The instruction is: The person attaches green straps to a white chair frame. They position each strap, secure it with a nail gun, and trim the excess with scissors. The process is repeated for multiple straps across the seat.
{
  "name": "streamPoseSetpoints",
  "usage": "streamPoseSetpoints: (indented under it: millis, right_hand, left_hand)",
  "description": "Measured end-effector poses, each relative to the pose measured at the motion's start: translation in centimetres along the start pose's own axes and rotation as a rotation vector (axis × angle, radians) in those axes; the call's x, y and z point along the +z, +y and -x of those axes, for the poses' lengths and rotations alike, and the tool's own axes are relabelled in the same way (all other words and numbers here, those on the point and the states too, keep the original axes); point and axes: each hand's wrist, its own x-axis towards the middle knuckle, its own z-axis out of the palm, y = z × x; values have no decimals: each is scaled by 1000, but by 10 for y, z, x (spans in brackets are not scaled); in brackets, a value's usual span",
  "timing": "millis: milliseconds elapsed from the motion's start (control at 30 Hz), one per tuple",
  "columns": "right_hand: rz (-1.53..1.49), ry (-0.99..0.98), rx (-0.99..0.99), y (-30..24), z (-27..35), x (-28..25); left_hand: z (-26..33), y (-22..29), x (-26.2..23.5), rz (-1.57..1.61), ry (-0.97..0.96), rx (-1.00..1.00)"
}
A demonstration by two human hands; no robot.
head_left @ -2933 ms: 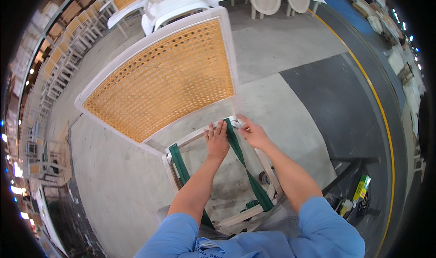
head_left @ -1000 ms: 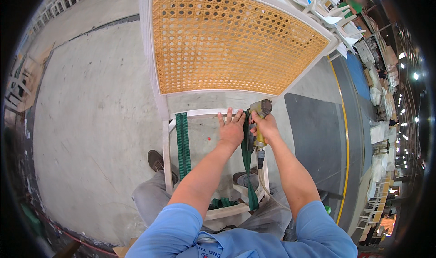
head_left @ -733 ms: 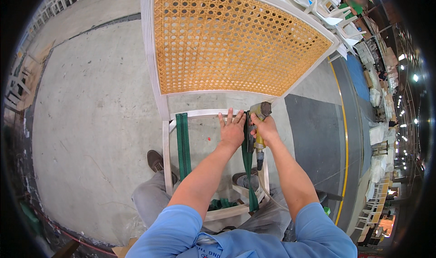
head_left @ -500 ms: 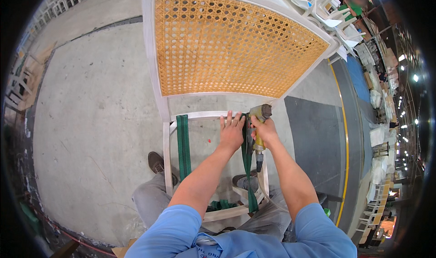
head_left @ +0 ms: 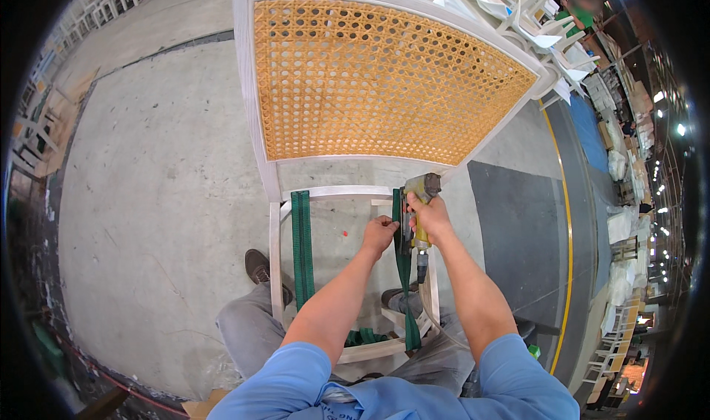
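We see the left hand (head_left: 379, 235) now off the far edge of the frame (head_left: 336, 191), seemingly pinching the right strap (head_left: 403, 268), leaving only the gun (head_left: 424, 188), gripped by the right hand (head_left: 433, 219), at the far-right corner.

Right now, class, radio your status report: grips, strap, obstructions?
Right grip: closed around yellow tool. Left grip: at right-hand green strap's edge. Strap spanning chair frame, tool partly hiding it.

Both bare forearms (head_left: 336, 290) reach forward and slant inward. The left hand (head_left: 378, 236), back upward, bunches its fingers (head_left: 389, 222); the right hand (head_left: 431, 217) (near it, slightly farther forward) curls in a closed grip, wrist nearly straight.
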Motion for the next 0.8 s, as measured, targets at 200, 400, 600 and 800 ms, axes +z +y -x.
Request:
streamPoseSetpoints:
  millis: [200,400,600,800]
  right_hand:
    - [20,-35,-18,-2,0,5]
    - [-18,-50,-22,-1,4,5]
    - [24,-28,17,-1,6,3]
    - [6,-40,-18,-1,7,-3]
  left_hand:
    - [-5,-4,2,-133,45,25]
    - [-7,-4,-1,-140,40,28]
    - [-3,-2,2,-87,37,-10]
    - [-1,-1,5,12,23,-20]
